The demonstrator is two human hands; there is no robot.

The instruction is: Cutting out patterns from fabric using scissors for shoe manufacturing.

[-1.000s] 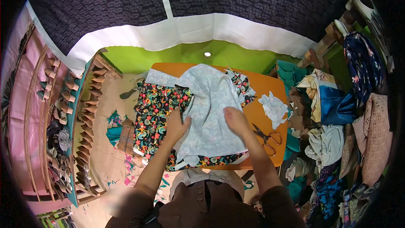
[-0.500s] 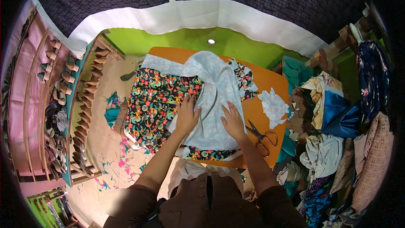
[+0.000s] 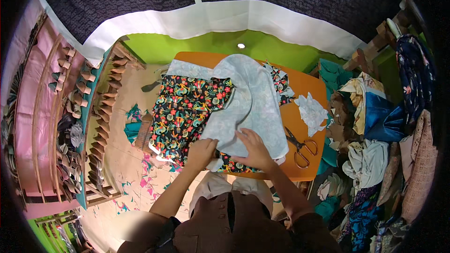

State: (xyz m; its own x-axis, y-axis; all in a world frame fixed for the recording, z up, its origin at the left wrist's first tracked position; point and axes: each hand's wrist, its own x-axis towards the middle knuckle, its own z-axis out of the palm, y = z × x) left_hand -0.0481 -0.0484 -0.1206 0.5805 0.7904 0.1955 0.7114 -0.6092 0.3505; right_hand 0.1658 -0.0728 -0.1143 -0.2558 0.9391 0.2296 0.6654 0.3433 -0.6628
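A pale blue cloth piece (image 3: 248, 93), rounded at its far end, lies over a black fabric with a bright multicolour print (image 3: 187, 98) on the orange table. At the cloth's near left corner, my left hand (image 3: 201, 154) has its fingers curled on the edge, closed on the pale cloth. My right hand (image 3: 254, 151) rests on the near part of the pale cloth, fingers and thumb apart. Dark-handled scissors (image 3: 301, 147) lie partly spread to the right of the cloth. Beyond them sits a crumpled pale scrap (image 3: 311, 115).
The orange table (image 3: 300, 82) ends just before my lap. Shoe racks (image 3: 89, 126) stand at the left, with fabric scraps (image 3: 147, 182) strewn on the floor. Piled garments and cloths (image 3: 370, 159) crowd the right side. A green wall (image 3: 159, 49) is behind the table.
Both hands have drawn back toward the near edge of the pale cloth. My left hand has gone from lying flat to closed on its corner. The cloth's near part now spreads wider and smoother.
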